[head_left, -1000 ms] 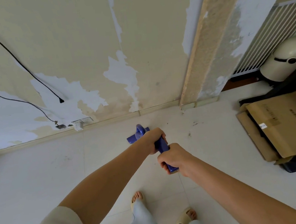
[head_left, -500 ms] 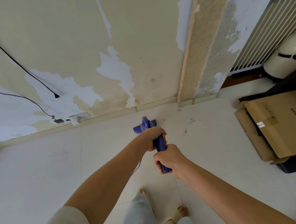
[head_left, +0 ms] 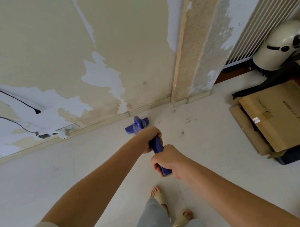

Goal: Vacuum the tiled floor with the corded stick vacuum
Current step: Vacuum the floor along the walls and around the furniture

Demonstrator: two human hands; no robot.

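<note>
I hold a blue stick vacuum (head_left: 157,146) by its handle with both hands. My left hand (head_left: 149,137) grips the handle higher up, toward the head. My right hand (head_left: 167,160) grips the handle's near end. The vacuum's blue floor head (head_left: 137,126) sits on the pale tiled floor (head_left: 41,180) just short of the skirting board. A thin cord (head_left: 179,189) trails down from the handle's end toward my feet. Dark bits of debris (head_left: 184,126) lie on the tiles to the right of the head.
A peeling wall (head_left: 64,48) with a wall socket (head_left: 67,130) and hanging black cables (head_left: 14,98) stands ahead. A rough pillar (head_left: 197,43) juts out at the right. Flattened cardboard boxes (head_left: 279,116), a white helmet-like object (head_left: 282,45) and a white grille (head_left: 261,18) crowd the right side.
The vacuum head has moved forward and to the right, closer to the skirting board near the pillar. Both hands kept their grip on the handle. My feet have shifted.
</note>
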